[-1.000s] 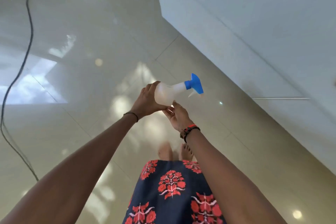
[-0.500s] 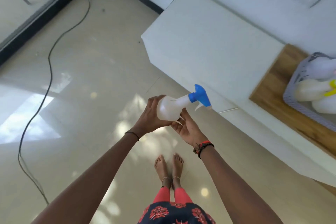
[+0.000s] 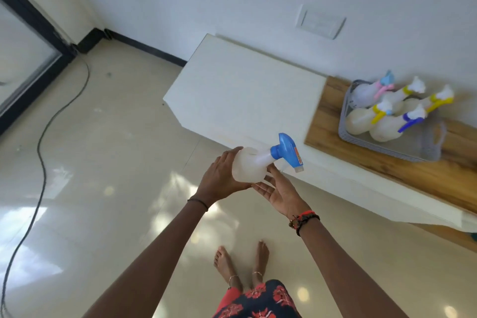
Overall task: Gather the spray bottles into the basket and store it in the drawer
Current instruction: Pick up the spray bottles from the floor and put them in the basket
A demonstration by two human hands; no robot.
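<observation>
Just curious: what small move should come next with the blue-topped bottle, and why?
Probably carry the blue-topped bottle to the grey basket: left hand grips it, right hand supports it, over the floor, while other spray bottles lie in that basket.

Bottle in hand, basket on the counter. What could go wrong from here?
1. The left hand grips the spray bottle by its base, the right hand only open beneath: it could slip to the floor.
2. Five bottles crowd the basket, heads past its rim: they may snag at the drawer.
</observation>
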